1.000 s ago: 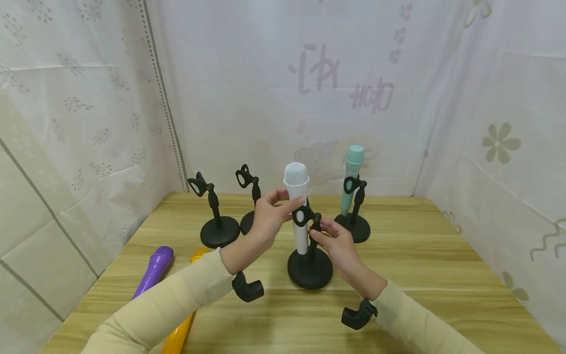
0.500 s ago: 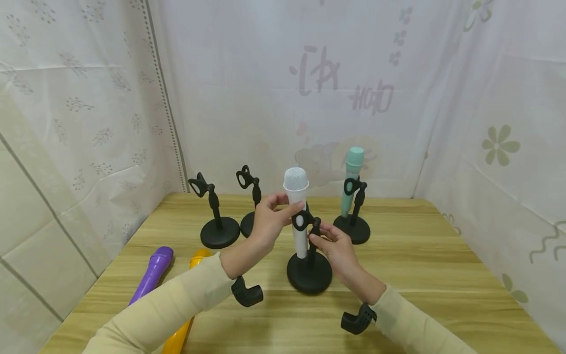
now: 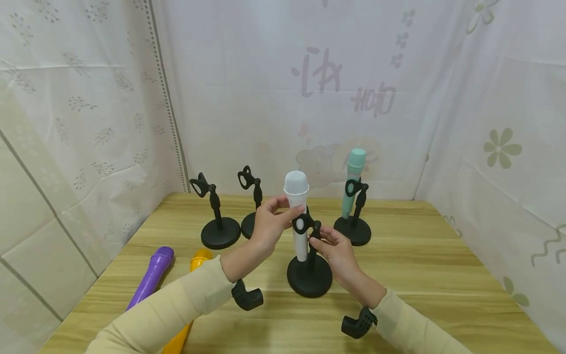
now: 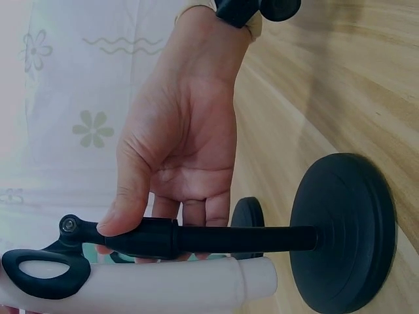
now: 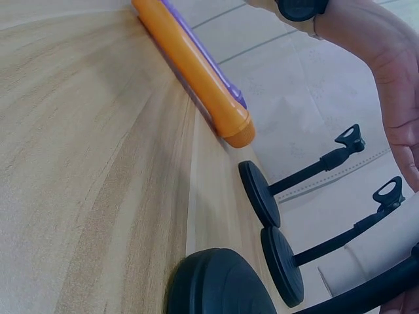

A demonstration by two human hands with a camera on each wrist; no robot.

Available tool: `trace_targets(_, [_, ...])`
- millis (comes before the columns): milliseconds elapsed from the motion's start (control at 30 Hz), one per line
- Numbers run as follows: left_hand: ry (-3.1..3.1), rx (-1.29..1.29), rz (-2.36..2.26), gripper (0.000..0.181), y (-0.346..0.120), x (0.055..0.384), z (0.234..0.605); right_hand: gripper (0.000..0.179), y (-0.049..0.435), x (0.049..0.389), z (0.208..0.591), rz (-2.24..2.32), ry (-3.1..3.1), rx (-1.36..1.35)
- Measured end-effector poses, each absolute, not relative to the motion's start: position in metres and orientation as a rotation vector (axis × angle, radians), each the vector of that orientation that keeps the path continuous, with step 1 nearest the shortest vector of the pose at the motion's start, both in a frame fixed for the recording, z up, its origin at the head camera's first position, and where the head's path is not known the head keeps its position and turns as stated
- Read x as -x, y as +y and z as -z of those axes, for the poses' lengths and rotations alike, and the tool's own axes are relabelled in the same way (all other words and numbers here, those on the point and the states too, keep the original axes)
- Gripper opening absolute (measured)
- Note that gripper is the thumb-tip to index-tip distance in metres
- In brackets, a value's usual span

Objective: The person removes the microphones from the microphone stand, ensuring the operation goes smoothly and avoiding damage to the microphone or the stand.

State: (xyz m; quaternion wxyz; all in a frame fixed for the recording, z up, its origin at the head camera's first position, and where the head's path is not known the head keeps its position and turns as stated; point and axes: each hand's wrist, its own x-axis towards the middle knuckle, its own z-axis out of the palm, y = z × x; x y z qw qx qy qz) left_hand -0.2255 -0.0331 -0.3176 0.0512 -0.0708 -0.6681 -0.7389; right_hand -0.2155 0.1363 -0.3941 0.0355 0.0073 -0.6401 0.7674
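Observation:
My left hand [image 3: 272, 223] pinches a white microphone [image 3: 296, 189] just below its mesh head. The microphone stands nearly upright, with its body in the clip of a black microphone stand [image 3: 309, 280] on the table. In the left wrist view the clip's ring wraps the white body [image 4: 163, 284]. My right hand [image 3: 338, 250] grips that stand's post below the clip joint; its thumb lies along the post in the left wrist view. The right wrist view shows the orange microphone [image 5: 196, 72], and part of my left hand [image 5: 399, 91] at the edge.
Behind to the right, a teal microphone [image 3: 356, 160] sits in another stand [image 3: 353, 231]. Two more stands, one left [image 3: 220, 232] and one partly behind my left hand [image 3: 248, 225], hold no microphone. Purple [image 3: 152, 273] and orange [image 3: 201, 258] microphones lie at left, partly under my sleeve.
The white microphone and its stand have shifted slightly toward me, with both hands keeping their holds. The view has also tilted a little. The other microphones and stands stay in place.

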Motion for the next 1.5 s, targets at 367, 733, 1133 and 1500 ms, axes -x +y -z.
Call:
trace_targets(367, [-2.029, 0.224, 2.243, 0.035, -0.035, 0.224, 0.321, 0.028, 0.135, 0.214, 0.394, -2.369, -1.967, -0.029])
trace_targets(733, [-1.952, 0.242, 2.235, 0.036, -0.031, 0.223, 0.328, 0.033, 0.136, 0.212, 0.394, -2.364, -1.979, -0.043])
trace_targets(1133, [-1.926, 0.22, 2.228, 0.036, -0.025, 0.22, 0.331, 0.031, 0.136, 0.208, 0.396, -2.284, -1.977, -0.081])
trace_targets(1500, [-1.931, 0.19, 2.216, 0.039, -0.021, 0.215, 0.328, 0.035, 0.135, 0.207, 0.399, -2.172, -2.021, -0.113])
